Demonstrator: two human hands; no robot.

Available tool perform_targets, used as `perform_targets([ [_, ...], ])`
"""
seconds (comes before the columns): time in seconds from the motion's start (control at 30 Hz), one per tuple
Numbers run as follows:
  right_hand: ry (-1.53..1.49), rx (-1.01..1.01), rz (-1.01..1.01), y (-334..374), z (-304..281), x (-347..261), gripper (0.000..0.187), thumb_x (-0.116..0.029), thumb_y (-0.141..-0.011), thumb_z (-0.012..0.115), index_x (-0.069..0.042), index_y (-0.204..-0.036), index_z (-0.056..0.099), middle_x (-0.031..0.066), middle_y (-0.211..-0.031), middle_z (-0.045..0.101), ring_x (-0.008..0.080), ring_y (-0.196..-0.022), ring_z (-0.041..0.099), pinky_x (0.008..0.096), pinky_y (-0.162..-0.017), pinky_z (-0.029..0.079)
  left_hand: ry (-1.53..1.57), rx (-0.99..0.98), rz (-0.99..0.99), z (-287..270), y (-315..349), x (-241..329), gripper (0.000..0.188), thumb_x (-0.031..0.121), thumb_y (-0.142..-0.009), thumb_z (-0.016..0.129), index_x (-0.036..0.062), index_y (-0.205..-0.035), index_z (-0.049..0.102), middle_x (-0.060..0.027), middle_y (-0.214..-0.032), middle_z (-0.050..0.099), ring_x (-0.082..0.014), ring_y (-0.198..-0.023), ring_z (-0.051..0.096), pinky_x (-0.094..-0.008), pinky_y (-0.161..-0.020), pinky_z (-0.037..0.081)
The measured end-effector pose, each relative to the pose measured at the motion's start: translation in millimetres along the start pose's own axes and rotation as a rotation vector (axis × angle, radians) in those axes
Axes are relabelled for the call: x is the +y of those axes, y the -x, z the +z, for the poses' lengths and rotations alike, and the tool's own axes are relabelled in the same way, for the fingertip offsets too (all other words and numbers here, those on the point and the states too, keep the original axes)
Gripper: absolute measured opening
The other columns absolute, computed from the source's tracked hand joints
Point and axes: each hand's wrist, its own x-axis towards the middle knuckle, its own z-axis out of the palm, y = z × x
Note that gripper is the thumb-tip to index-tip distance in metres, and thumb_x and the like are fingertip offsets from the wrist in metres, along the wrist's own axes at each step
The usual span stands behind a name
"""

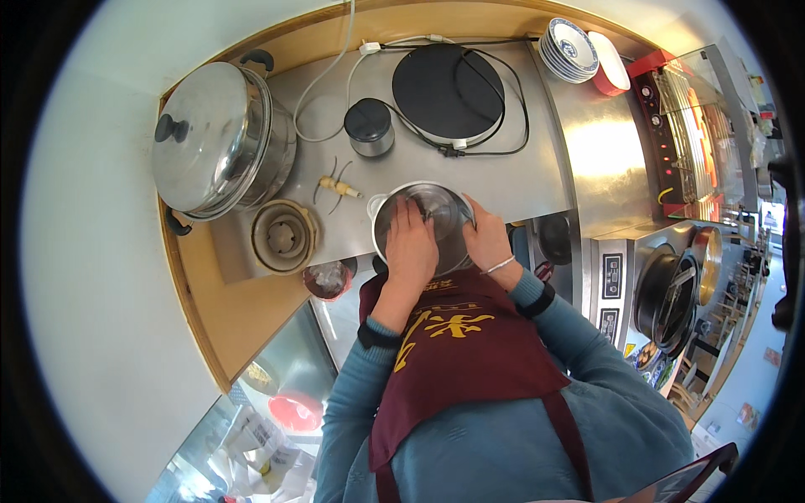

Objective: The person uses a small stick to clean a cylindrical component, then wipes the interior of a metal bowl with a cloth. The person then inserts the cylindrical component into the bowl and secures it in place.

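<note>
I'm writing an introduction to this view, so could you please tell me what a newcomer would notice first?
The large, shiny lidded pot at upper left would probably stand out first. Next come the maroon apron below centre and the left hand at a metal pot mid-picture.

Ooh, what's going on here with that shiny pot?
A person in a maroon apron is busy at a metal counter. Their left hand reaches into the metal pot at the counter's near edge, while the right hand grips its right side. What the left hand touches inside is hard to tell. Beyond the pot are a black-lidded container and a round black plate; a big lidded pot stands off left.
</note>
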Motion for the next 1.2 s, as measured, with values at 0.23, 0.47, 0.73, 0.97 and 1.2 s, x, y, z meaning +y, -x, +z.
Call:
perform_targets([
  [0.23, -0.100, -0.012, -0.042, 5, -12, -9, 0.051, -0.003, -0.085, 0.051, -0.004, -0.136, 0.055, 0.0285, -0.070, 0.059, 0.0445, -0.063, 0.060, 0.0465, -0.061, 0.048, -0.110, 0.014, -0.088, 21, 15, 17, 0.077, 0.046, -0.099, 0.052, -0.0147, -0.142, 0.032, -0.0337, -0.147, 0.038, -0.0439, -0.137, 0.039, -0.0517, -0.112, 0.033],
  [0.47, -0.125, 0.029, -0.079, -20, -5, 25, 0.049, -0.003, -0.084, 0.050, -0.003, -0.132, 0.057, 0.0304, -0.078, 0.062, 0.0458, -0.070, 0.063, 0.0476, -0.066, 0.050, 0.352, 0.126, 0.041, -33, 83, 38, 0.036, 0.015, -0.095, 0.059, -0.0024, -0.127, 0.057, -0.0243, -0.122, 0.062, -0.0408, -0.111, 0.061, -0.0432, -0.092, 0.051],
  [0.73, -0.101, -0.110, 0.014, -48, 9, 41, 0.050, 0.000, -0.080, 0.051, -0.002, -0.130, 0.057, 0.0313, -0.101, 0.065, 0.0492, -0.094, 0.062, 0.0529, -0.085, 0.051, 0.085, -0.643, -0.356, -2, 179, -31, 0.033, 0.021, -0.098, 0.045, -0.0013, -0.118, 0.061, -0.0288, -0.109, 0.065, -0.0443, -0.102, 0.063, -0.0496, -0.086, 0.050],
  [0.97, -0.122, -0.174, -0.114, -45, 8, 16, 0.051, -0.003, -0.080, 0.051, -0.003, -0.130, 0.058, 0.0309, -0.091, 0.064, 0.0450, -0.083, 0.064, 0.0498, -0.078, 0.051, 0.148, -0.239, -0.126, 125, 152, -109, 0.045, 0.033, -0.100, 0.042, 0.0024, -0.129, 0.058, -0.0286, -0.125, 0.060, -0.0441, -0.116, 0.057, -0.0486, -0.100, 0.044],
  [1.2, -0.098, -0.206, -0.233, -43, 15, 4, 0.052, -0.003, -0.081, 0.050, -0.003, -0.132, 0.058, 0.0301, -0.077, 0.061, 0.0394, -0.065, 0.064, 0.0437, -0.064, 0.051, -0.114, -0.599, -0.253, 66, 145, -59, 0.037, 0.029, -0.099, 0.045, 0.0001, -0.115, 0.063, -0.0220, -0.114, 0.066, -0.0428, -0.100, 0.063, -0.0459, -0.084, 0.053],
])
